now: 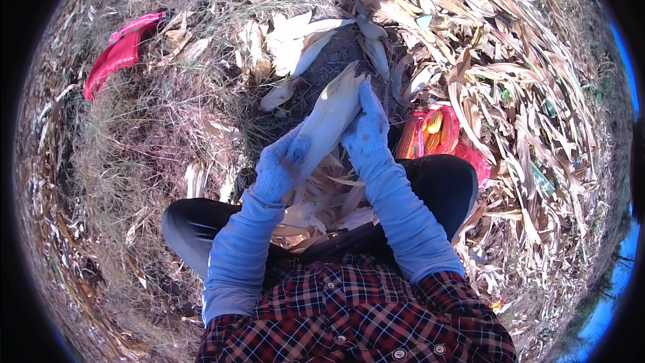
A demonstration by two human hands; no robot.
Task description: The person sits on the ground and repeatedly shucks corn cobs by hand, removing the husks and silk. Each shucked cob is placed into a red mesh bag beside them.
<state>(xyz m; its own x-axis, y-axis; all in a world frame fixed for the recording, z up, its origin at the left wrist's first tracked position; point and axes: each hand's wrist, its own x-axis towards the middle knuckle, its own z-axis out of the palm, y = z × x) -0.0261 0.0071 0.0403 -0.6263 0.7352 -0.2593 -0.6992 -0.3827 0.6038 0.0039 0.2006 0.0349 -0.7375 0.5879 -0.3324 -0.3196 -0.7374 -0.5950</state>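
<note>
A heap of dry corn stalks [524, 94] spreads from twelve to four o'clock of the view's middle. A red bag [115, 60] lies at ten o'clock, a red mesh sack [474, 160] near three. Just above the middle, toward twelve, the husk-covered corn ear [334, 104] tilts, tip toward one o'clock. The gloved left hand [281, 163] curls round its seven-o'clock end; the gloved right hand [368, 123] presses its three-o'clock side, fingers together. Yellow corn cobs [432, 136] show inside the sack.
</note>
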